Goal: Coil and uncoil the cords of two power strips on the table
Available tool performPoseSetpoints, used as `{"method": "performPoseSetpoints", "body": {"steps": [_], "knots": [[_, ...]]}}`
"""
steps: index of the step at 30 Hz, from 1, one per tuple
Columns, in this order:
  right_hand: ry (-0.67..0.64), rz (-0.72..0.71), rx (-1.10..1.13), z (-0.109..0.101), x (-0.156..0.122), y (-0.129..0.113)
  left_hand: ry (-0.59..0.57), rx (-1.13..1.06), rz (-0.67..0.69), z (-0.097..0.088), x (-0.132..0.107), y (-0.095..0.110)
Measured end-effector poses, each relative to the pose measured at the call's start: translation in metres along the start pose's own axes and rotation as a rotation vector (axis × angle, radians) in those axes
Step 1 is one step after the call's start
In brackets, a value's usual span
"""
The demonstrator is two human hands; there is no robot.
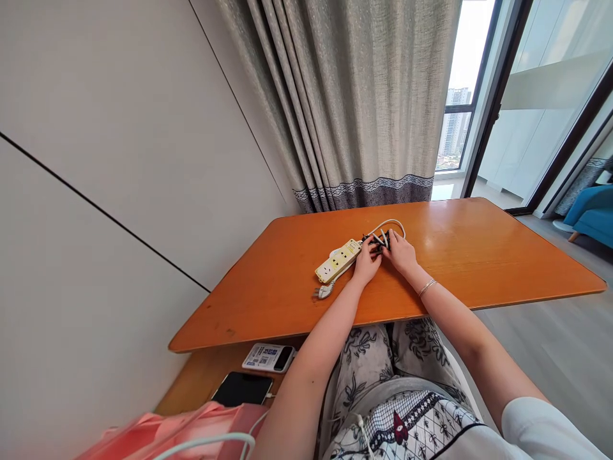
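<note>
A cream power strip [330,268] lies diagonally on the orange wooden table [268,275]. Its white plug [325,291] rests just in front, prongs pointing left. Beyond the strip's far end, my left hand [366,264] is closed on a dark bundle of cable [378,242] with white strands through it. My right hand [401,252] grips the same bundle from the right, fingers bent around it. A white cord [396,222] loops up behind my right hand. The fingers hide part of the bundle, so its exact makeup cannot be made out.
Below the table's left front edge, a white device with a dark screen [269,357] and a black phone [242,388] with a cable lie on a lower wooden surface. Pink fabric [191,434] is nearby. A curtain [368,102] hangs behind the table; a wall stands left.
</note>
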State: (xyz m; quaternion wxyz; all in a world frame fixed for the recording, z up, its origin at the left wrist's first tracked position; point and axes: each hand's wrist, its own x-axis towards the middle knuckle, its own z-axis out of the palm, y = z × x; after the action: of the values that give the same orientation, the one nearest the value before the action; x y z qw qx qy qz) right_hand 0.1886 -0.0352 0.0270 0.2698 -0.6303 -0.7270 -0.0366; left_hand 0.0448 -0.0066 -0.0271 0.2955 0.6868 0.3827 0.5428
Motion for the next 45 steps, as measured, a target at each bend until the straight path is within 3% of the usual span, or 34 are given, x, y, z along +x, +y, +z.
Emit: {"method": "performPoseSetpoints", "body": {"steps": [13, 19, 26, 32, 38, 45], "knots": [[0.007, 0.1, 0.242, -0.003, -0.001, -0.008, 0.048, 0.105, -0.017, 0.0, 0.003, 0.007], [0.069, 0.114, 0.433, 0.01, 0.001, 0.004, -0.017, 0.351, 0.071, -0.002, 0.004, 0.013], [0.196, 0.203, 0.748, 0.027, 0.01, 0.016, -0.038, 0.414, 0.117, -0.005, 0.003, 0.018], [0.181, 0.283, 0.846, 0.035, 0.018, 0.031, -0.059, 0.432, 0.133, -0.008, 0.0, 0.023], [0.142, 0.352, 0.839, 0.032, 0.016, 0.047, -0.201, 0.389, 0.207, -0.012, -0.003, 0.026], [0.185, 0.309, 0.913, 0.029, 0.015, 0.04, -0.378, 0.464, 0.296, -0.009, -0.008, 0.029]]}}
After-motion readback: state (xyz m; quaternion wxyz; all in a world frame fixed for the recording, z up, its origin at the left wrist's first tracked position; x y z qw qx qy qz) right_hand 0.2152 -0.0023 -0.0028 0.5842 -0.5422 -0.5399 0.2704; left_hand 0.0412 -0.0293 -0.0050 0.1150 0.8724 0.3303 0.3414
